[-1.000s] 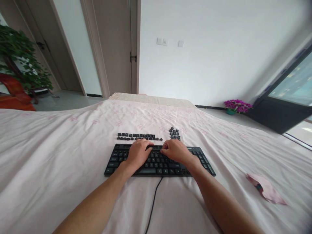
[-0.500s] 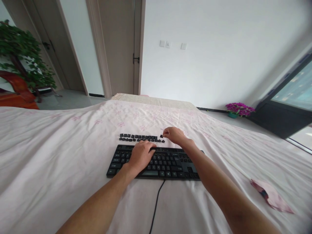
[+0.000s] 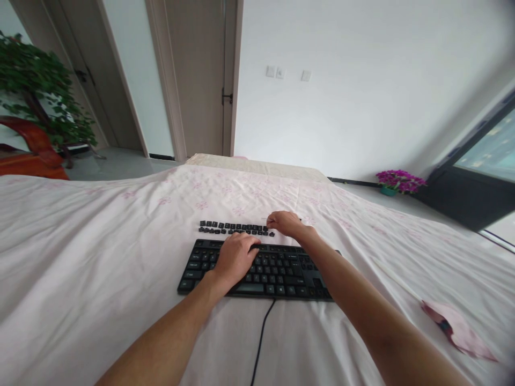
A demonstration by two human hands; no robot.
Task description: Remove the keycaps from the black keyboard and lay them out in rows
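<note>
A black keyboard [image 3: 277,279] lies on the pink-white cloth, its cable running toward me. My left hand [image 3: 236,256] rests flat across its upper middle, fingers extended over the keys. Beyond the keyboard, loose black keycaps [image 3: 227,226] form two rows. My right hand [image 3: 285,223] is at the right end of the far row, thumb and fingertips pinched at a small keycap [image 3: 265,229] touching or just above the cloth. A thin line and a dark tip show behind that hand; I cannot tell what they belong to. My right forearm covers part of the keyboard's right side.
The floral cloth [image 3: 120,241] spreads over the whole wide surface. A crumpled pink fabric piece [image 3: 458,329] lies at the right. Farther off are a wooden chair [image 3: 36,145], a leafy plant [image 3: 36,75], doors and a pot of purple flowers [image 3: 398,181].
My right hand has moved slightly left and down, bringing the keycap to the end of the far row. The gap there has narrowed. My left hand stays on the keyboard.
</note>
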